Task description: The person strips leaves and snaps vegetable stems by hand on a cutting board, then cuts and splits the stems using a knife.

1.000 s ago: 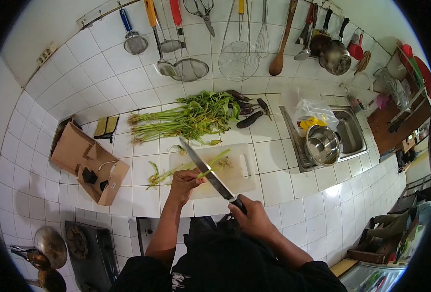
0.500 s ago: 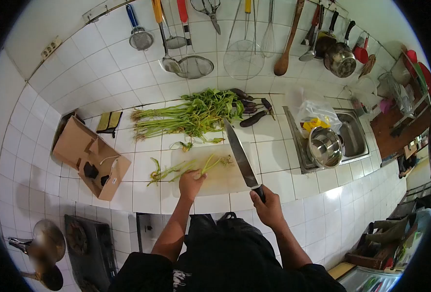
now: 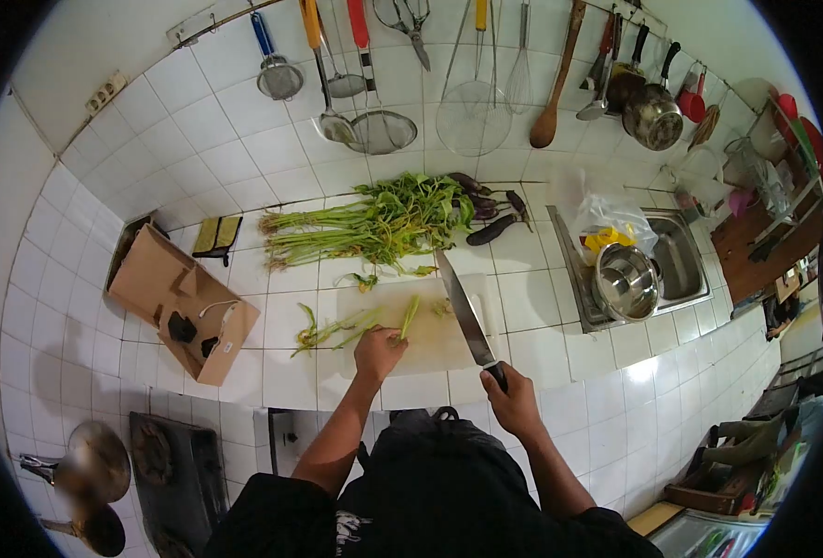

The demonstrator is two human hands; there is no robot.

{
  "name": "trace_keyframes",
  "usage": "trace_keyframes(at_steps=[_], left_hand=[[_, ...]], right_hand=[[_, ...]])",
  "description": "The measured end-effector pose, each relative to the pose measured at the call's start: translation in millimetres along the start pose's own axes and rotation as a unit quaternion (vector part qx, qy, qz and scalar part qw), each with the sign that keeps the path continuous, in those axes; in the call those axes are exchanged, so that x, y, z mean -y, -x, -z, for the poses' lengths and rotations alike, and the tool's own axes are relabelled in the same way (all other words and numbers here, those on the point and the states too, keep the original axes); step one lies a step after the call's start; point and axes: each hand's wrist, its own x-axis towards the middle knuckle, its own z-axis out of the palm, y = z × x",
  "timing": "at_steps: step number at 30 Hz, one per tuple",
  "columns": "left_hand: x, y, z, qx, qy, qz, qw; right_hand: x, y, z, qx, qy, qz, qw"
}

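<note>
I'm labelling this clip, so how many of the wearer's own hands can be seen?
2. The left hand is at the cutting board, holding a green stem; the right hand is farther right, gripping the knife. Neither is hidden.

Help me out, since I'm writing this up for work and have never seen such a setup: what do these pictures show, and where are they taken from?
There is no machine here. One camera worn on a person's head took all the pictures, looking forward and down, so the hands are the wearer's own. The left hand holds a green stem at a pale cutting board. The right hand holds a large knife by its black handle, blade pointing away from the body. On the white tiled counter, farther back, lie a bundle of leafy greens and some dark eggplants. An open cardboard box sits to the left; a metal pot stands to the right, by the sink.
</note>
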Motion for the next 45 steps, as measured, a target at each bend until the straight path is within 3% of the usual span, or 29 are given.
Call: trace_keyframes(at_steps=[1,4,7,14,16,18,19,20,21,22,24,25,28,29,35,43,45], left_hand=[[3,-2,3,-0.002,0.001,-0.002,1.0],[19,-4,14,-0.125,-0.014,-0.028,0.992],[52,-9,30,-0.154,-0.064,-0.052,0.985],[49,-13,41,-0.109,-0.131,-0.021,0.985],[49,-12,44,-0.13,-0.113,-0.042,0.984],[48,-21,50,-0.234,-0.046,-0.159,0.958],[44,-26,50,-0.234,-0.042,-0.16,0.958],[38,-28,47,-0.176,0.212,-0.129,0.953],[31,-23,50,-0.106,0.45,-0.083,0.883],[25,-18,59,-0.106,0.451,-0.072,0.883],[4,-16,90,0.05,0.614,-0.06,0.785],[-10,-12,101,0.07,0.638,-0.039,0.766],[-30,-9,124,0.123,0.635,-0.072,0.759],[-46,-7,129,0.073,0.639,-0.115,0.757],[-55,-1,135,0.074,0.595,-0.176,0.78],[-69,-5,139,0.056,0.564,-0.179,0.804],[-68,-4,135,0.056,0.55,-0.18,0.813]], right_hand=[[2,-2,-3,-0.006,0.0,-0.007,1.0],[-1,-7,-14,-0.013,-0.011,-0.019,1.0],[-3,-8,-27,-0.007,-0.017,-0.037,0.999],[12,-19,-49,-0.001,0.042,-0.029,0.999],[27,-16,-49,0.001,0.032,-0.024,0.999],[37,-18,-53,-0.004,0.03,-0.034,0.999],[41,-19,-55,-0.007,0.034,-0.035,0.999],[45,-19,-56,-0.004,0.038,-0.036,0.999],[47,-15,-58,0.003,0.041,-0.041,0.998],[49,-11,-62,0.011,0.044,-0.047,0.998],[56,-10,-69,0.019,0.016,-0.039,0.999],[63,-6,-71,0.024,0.021,-0.057,0.998],[90,4,-77,0.031,-0.022,-0.076,0.996],[93,6,-76,0.048,-0.042,-0.072,0.995],[130,9,-65,0.074,-0.034,-0.05,0.995],[117,0,-49,0.082,-0.071,-0.066,0.992],[122,-4,-43,0.093,-0.028,-0.039,0.994]])
